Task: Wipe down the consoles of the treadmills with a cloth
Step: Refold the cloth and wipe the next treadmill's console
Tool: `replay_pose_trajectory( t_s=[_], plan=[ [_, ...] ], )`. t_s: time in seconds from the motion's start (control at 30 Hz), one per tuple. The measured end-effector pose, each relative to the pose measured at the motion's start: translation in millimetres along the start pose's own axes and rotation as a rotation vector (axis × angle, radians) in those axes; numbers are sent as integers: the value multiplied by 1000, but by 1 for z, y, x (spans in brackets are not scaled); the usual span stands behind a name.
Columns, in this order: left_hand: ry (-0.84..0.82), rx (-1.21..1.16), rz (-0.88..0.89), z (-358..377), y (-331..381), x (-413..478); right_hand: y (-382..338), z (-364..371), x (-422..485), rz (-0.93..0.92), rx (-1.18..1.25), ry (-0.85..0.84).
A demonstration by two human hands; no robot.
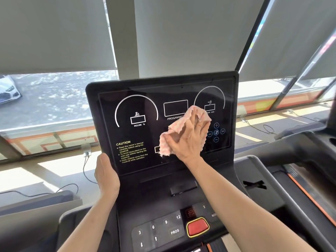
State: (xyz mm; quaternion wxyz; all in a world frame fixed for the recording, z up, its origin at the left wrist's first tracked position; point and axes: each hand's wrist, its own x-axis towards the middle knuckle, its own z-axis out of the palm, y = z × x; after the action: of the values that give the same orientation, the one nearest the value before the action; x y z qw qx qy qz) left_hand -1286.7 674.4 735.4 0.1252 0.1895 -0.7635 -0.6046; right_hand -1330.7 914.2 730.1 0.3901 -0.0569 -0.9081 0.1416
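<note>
A black treadmill console point(138, 99) stands upright in front of me, with white dial markings, an INCLINE box and a CAUTION text. My right hand point(189, 139) presses a crumpled pink cloth point(174, 135) flat against the middle right of the screen, fingers spread over the cloth. My left hand point(106, 176) grips the console's lower left edge, thumb on the front face. The cloth hides part of the PROGRAM label and the speed readout.
Below the screen lie a keypad point(158, 230) with numbers and a red stop button point(197, 226). A second treadmill point(300, 160) stands to the right. Windows with grey roller blinds point(54, 33) rise behind, and cables point(85, 170) trail on the floor.
</note>
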Motion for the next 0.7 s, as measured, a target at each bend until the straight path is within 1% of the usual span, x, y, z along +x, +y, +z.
replay_pose_trajectory(
  t_s=[0.07, 0.2, 0.3, 0.43, 0.57, 0.7],
  plan=[
    [3, 13, 11, 0, 1, -2, 1, -8, 30, 36, -2, 0],
    [11, 82, 38, 1, -10, 5, -1, -25, 81, 27, -112, -14],
    [22, 203, 90, 0, -15, 9, -1, -33, 106, 15, -163, -51],
    [25, 247, 116, 0, -19, 11, 9, -39, 126, 40, -179, -54],
    [21, 261, 100, 1, -22, 13, 21, -42, 132, 142, -171, -44],
    [32, 243, 95, 2, -23, 13, 27, -35, 104, 366, -119, -78]
  ],
)
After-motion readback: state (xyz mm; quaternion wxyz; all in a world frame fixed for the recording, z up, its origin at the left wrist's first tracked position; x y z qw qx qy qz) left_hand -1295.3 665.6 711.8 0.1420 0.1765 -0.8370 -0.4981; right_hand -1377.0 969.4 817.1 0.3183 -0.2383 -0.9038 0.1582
